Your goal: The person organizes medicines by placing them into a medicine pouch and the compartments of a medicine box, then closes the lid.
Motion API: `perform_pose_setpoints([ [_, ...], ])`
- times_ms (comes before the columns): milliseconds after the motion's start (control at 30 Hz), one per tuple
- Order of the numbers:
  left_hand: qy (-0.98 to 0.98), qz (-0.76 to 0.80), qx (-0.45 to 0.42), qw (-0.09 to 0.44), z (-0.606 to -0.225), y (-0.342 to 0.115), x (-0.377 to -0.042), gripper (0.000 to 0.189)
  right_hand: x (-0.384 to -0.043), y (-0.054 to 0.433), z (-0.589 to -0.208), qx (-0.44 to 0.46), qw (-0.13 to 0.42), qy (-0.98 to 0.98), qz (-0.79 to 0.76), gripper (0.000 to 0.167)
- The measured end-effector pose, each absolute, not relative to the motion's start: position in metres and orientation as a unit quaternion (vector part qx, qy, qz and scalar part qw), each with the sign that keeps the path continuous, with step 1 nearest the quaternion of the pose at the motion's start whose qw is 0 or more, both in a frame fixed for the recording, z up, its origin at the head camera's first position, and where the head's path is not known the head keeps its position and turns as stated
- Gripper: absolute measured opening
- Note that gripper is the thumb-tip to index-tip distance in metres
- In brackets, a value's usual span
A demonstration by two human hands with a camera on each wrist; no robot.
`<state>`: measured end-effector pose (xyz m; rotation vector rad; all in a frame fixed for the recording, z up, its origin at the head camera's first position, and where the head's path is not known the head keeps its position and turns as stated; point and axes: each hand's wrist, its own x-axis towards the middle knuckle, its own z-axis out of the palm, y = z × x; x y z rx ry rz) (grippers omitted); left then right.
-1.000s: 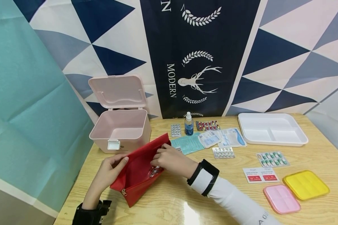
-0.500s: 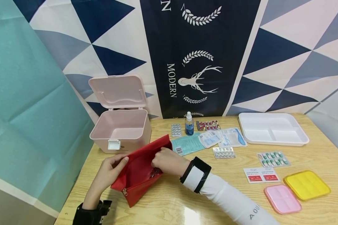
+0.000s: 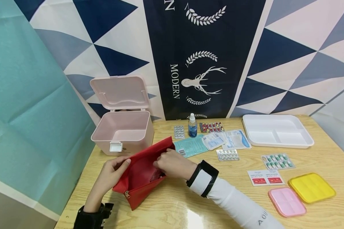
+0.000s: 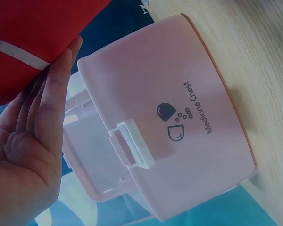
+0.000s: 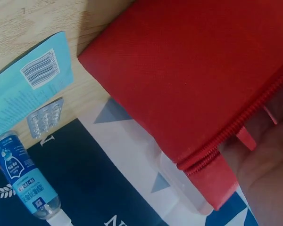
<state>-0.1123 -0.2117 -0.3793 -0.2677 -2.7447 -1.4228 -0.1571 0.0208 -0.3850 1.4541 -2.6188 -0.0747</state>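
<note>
A red zipper pouch (image 3: 141,197) is tilted above the table in front of the pink box, its mouth spread wide. My left hand (image 3: 111,175) pinches its left edge between thumb and fingers; the left wrist view shows the fingers flat behind the red fabric (image 4: 37,28). My right hand (image 3: 175,163) reaches into the mouth from the right, its fingers bent and partly hidden. Below them, a small shiny item (image 3: 157,175) lies inside the pouch. In the right wrist view the zipper edge (image 5: 236,120) covers the right fingers, and I cannot tell whether they hold anything.
The pink medicine chest (image 3: 121,127) stands with its lid up behind the pouch. To the right are a spray bottle (image 3: 192,127), a teal packet (image 3: 192,146), several blister packs (image 3: 227,155), a white tray (image 3: 292,144), and pink (image 3: 286,202) and yellow (image 3: 312,187) pill cases.
My right hand has shifted slightly inside the pouch mouth, first left and deeper, then a little back. The shiny item is now more covered. My left hand has stayed in place.
</note>
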Motion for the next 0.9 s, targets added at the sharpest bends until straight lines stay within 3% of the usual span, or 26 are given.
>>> perform_pose_setpoints([
  [167, -0.888, -0.451, -0.084, 0.018, -0.381, -0.214, -0.113, 0.025, -0.153, 0.029, -0.381, 0.479, 0.107, -0.871, 0.0, 0.004],
  [367, -0.889, -0.449, -0.088, 0.023, -0.382, -0.214, -0.114, 0.025, -0.149, 0.05, -0.371, 0.457, 0.132, -0.878, 0.055, 0.013],
  [633, -0.889, -0.45, -0.083, 0.024, -0.384, -0.215, -0.116, 0.025, -0.156, 0.101, -0.373, 0.413, 0.207, -0.881, 0.106, 0.015],
  [900, -0.885, -0.459, -0.08, 0.019, -0.383, -0.215, -0.115, 0.027, -0.179, 0.155, -0.402, 0.329, 0.142, -0.928, 0.098, 0.02],
])
